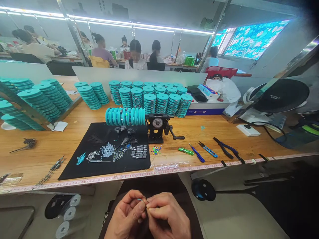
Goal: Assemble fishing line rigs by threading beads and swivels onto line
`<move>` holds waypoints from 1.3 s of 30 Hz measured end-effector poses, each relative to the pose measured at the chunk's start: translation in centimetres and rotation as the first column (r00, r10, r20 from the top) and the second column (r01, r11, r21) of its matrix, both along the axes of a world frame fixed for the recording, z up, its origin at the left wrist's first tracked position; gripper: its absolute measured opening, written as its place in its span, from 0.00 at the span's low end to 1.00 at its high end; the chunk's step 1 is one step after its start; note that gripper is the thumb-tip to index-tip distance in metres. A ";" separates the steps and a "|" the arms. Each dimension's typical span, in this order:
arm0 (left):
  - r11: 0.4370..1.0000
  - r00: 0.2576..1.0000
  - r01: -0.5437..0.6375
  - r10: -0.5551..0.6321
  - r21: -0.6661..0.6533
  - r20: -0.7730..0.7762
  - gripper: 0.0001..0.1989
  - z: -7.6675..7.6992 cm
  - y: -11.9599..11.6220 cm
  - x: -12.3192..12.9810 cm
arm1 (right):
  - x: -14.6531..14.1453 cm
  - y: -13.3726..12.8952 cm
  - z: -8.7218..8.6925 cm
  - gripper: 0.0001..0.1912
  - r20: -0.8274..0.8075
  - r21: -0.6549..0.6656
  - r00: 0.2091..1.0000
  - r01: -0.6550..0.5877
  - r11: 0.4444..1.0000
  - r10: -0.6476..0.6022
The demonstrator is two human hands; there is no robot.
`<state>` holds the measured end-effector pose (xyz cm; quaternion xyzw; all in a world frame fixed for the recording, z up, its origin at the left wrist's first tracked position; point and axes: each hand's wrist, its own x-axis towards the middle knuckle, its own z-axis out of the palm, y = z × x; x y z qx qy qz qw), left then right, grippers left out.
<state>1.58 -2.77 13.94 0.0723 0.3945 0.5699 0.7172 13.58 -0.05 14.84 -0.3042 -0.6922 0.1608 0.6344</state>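
Over my lap, below the table edge, my left hand (133, 212) and my right hand (165, 212) meet at the fingertips. A short bit of thin teal strand (140, 199) shows at my left thumb and index finger, which are pinched closed. My right fingers pinch right beside them; what they hold is too small and hidden. Ahead lies a black mat (82, 146) with pale blue beads (108, 150), grey cylinders (139, 151), small metal parts (119, 155) and teal slivers (80, 158). Behind it stands a hand-cranked winder (157, 126) loaded with teal spools (124, 116).
Stacks of teal spools (150, 103) line the table's back. To the right lie a green lighter (185, 151), a blue pen-like tool (196, 153), thread snips (208, 149) and pliers (225, 148). A measuring tape (99, 178) runs along the front edge. Other people sit beyond the partition.
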 end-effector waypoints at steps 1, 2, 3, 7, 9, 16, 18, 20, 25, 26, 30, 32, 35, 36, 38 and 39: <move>1.000 1.000 -0.010 0.010 0.008 -0.011 0.15 0.2 0.0 0.1 | -0.1 0.0 0.1 0.11 -0.004 0.020 1.000 0.019 1.000 -0.019; 1.000 1.000 -0.015 0.015 0.015 -0.013 0.15 0.4 0.0 0.1 | -0.2 0.0 0.3 0.11 -0.005 0.036 0.999 0.032 0.999 -0.032; 1.000 1.000 -0.016 0.016 0.017 -0.004 0.15 0.5 0.1 0.2 | -0.3 0.0 0.4 0.11 -0.006 0.047 0.999 0.039 0.998 -0.039; 1.000 0.997 0.009 -0.007 -0.027 0.080 0.15 0.7 0.2 0.6 | -0.8 0.0 0.4 0.10 -0.096 0.051 0.994 0.047 0.998 -0.042; 0.999 0.992 0.022 -0.016 -0.049 0.122 0.16 0.6 0.3 0.7 | -1.0 0.0 0.1 0.11 -0.159 0.033 0.987 0.040 0.999 -0.035; 0.999 0.998 -0.052 0.052 -0.006 0.047 0.15 0.6 0.2 0.8 | -0.6 0.0 -1.0 0.10 -0.127 -0.007 0.992 -0.017 1.000 0.016; 0.998 0.998 -0.063 0.063 0.002 0.010 0.15 0.8 0.2 0.8 | -0.1 -0.1 -1.3 0.07 -0.065 -0.040 0.995 -0.072 0.997 0.069; 0.996 0.996 -0.085 0.085 -0.013 -0.022 0.16 0.9 0.2 0.7 | 0.4 -0.2 -1.4 0.04 0.008 -0.108 0.993 -0.120 0.987 0.122; 0.975 0.958 -0.224 0.221 0.002 -0.183 0.17 0.9 1.1 -0.7 | 0.9 0.8 -0.9 0.05 0.095 -0.309 0.973 -0.171 0.935 0.209; 0.967 0.944 -0.255 0.252 0.016 -0.213 0.18 0.8 1.3 -1.2 | 0.7 1.4 -0.8 0.05 0.112 -0.344 0.975 -0.145 0.928 0.194; 0.968 0.931 -0.249 0.247 0.026 -0.270 0.20 0.5 1.7 -2.6 | -0.6 5.9 -1.3 0.05 0.450 -0.359 0.891 0.118 0.926 0.061; 0.979 0.930 -0.200 0.203 0.042 -0.307 0.17 0.5 1.5 -2.8 | -1.4 8.3 -1.9 0.04 0.601 -0.301 0.798 0.195 0.933 0.028; 0.984 0.903 -0.138 0.172 0.112 -0.393 0.11 0.4 1.0 -2.8 | -1.9 10.1 -2.1 0.03 0.669 -0.274 0.743 0.223 0.936 0.019; 0.983 0.878 -0.112 0.168 0.149 -0.449 0.09 0.4 0.9 -2.9 | -1.8 10.0 -2.0 0.04 0.679 -0.266 0.734 0.230 0.936 0.012; 0.966 0.779 -0.032 0.185 0.257 -0.599 0.04 0.4 0.7 -2.9 | -1.3 8.8 -1.3 0.07 0.632 -0.274 0.775 0.212 0.938 0.010; 0.942 0.705 0.022 0.223 0.335 -0.673 0.01 0.4 0.7 -2.9 | -1.0 7.8 -0.8 0.08 0.557 -0.322 0.829 0.162 0.933 0.049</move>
